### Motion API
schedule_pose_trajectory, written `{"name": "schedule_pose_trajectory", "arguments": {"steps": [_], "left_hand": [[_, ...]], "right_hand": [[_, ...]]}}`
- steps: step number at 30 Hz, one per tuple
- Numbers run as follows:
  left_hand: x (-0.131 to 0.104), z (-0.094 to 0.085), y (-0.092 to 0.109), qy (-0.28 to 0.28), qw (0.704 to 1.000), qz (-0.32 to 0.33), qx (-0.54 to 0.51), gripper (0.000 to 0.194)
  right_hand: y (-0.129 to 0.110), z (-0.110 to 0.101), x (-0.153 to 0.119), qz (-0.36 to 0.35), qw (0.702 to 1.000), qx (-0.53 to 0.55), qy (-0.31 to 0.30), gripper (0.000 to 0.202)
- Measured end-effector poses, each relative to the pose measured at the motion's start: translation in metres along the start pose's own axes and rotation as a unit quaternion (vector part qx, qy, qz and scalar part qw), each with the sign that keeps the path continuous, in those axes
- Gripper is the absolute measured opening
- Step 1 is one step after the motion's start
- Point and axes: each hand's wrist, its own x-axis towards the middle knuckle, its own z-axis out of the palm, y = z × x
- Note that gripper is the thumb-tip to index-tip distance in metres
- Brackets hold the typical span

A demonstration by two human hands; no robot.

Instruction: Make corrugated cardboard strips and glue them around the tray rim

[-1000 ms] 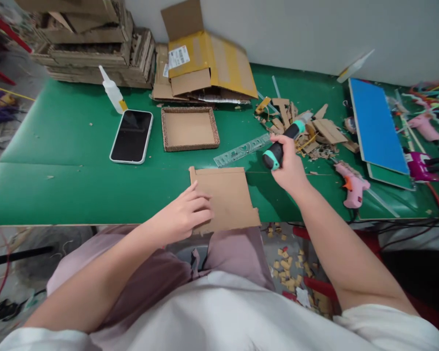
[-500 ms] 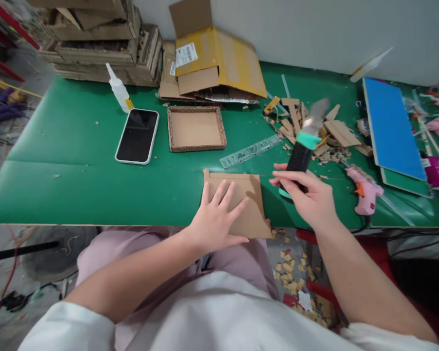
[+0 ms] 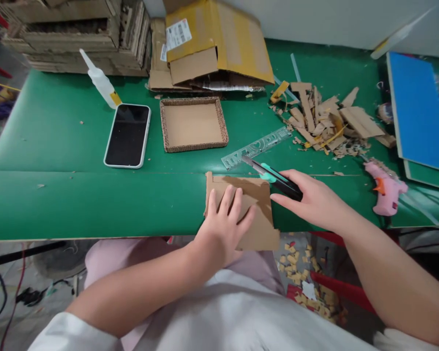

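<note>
A flat piece of brown cardboard (image 3: 258, 234) lies at the table's front edge, its near part jutting past the edge. My left hand (image 3: 225, 224) rests on it with the fingers spread. My right hand (image 3: 310, 200), to the right of the cardboard, holds a black and teal utility knife (image 3: 280, 181). The knife's blade points left, over the far side of the cardboard. Just beyond it lies a clear plastic ruler (image 3: 258, 147) with cut-out shapes. A shallow cardboard tray (image 3: 193, 124) sits farther back on the left.
On the green table (image 3: 58, 195) are a phone (image 3: 128, 136), a white glue bottle (image 3: 102, 87), a yellow-taped box (image 3: 237, 44), cardboard scraps (image 3: 322, 117), a pink glue gun (image 3: 386, 190) and a blue board (image 3: 420, 112). Stacked cardboard trays (image 3: 69, 39) stand back left.
The knife has swung from upright, blade pointing away, to lying low with its blade pointing left over the cardboard. My right hand has turned with it. The view has shifted slightly.
</note>
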Motion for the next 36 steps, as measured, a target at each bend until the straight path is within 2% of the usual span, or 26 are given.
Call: {"name": "schedule_pose_trajectory", "arguments": {"steps": [3, 8, 10, 12, 14, 17, 21, 24, 32, 36], "left_hand": [[-0.001, -0.003, 0.001, 0.004, 1.000, -0.004, 0.015, 0.089], [-0.002, -0.002, 0.003, 0.013, 0.999, -0.019, 0.032, 0.065], [-0.002, 0.000, 0.004, 0.032, 0.999, -0.028, 0.030, 0.059], [-0.001, 0.002, 0.006, 0.053, 0.997, -0.038, 0.033, 0.055], [0.000, 0.004, 0.007, 0.066, 0.996, -0.041, 0.042, 0.054], [0.001, 0.006, 0.009, 0.071, 0.995, -0.043, 0.054, 0.052], [0.001, 0.004, 0.008, 0.060, 0.996, -0.040, 0.053, 0.051], [0.001, 0.002, 0.007, 0.047, 0.997, -0.037, 0.041, 0.055], [-0.001, -0.001, 0.000, 0.040, 0.999, -0.027, -0.014, 0.057], [0.001, 0.000, 0.001, 0.045, 0.999, -0.025, -0.015, 0.054]], "right_hand": [[-0.005, -0.001, 0.008, -0.008, 0.999, 0.002, -0.043, 0.038], [-0.012, 0.004, 0.015, -0.007, 0.996, -0.089, 0.011, 0.035], [-0.013, 0.006, 0.017, -0.053, 0.991, -0.117, 0.036, 0.033], [-0.013, 0.006, 0.018, -0.131, 0.979, -0.150, 0.047, 0.025], [-0.014, 0.005, 0.020, -0.202, 0.962, -0.183, 0.034, 0.018], [-0.018, 0.002, 0.023, -0.241, 0.939, -0.245, 0.000, 0.019], [-0.027, -0.001, 0.031, -0.256, 0.914, -0.314, -0.005, 0.028], [-0.034, -0.002, 0.036, -0.261, 0.903, -0.342, -0.008, 0.028], [-0.042, -0.005, 0.042, -0.260, 0.894, -0.364, -0.038, 0.027], [-0.047, -0.009, 0.048, -0.259, 0.892, -0.364, -0.076, 0.026]]}}
